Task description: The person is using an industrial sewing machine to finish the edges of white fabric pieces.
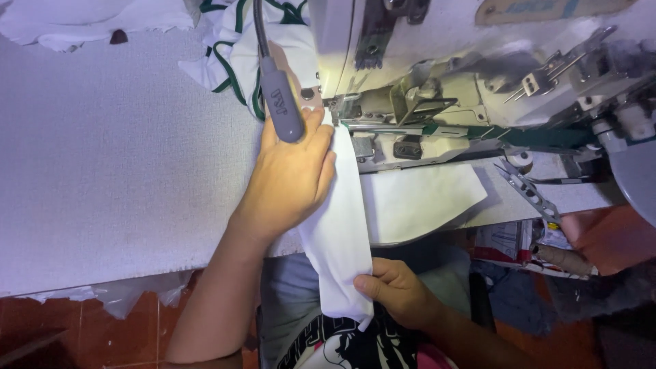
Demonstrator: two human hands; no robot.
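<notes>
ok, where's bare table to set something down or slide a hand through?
Free: the grey tabletop left of the left hand, from the fabric pile to the front edge. Crowded: around the sewing machine, where the lamp head hangs over the left hand and the white fabric strip runs to the right hand.

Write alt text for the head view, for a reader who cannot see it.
A left hand presses a white fabric strip flat at a sewing machine, while the right hand pinches its lower end below the grey table. A grey lamp head hangs over the left hand.
</notes>
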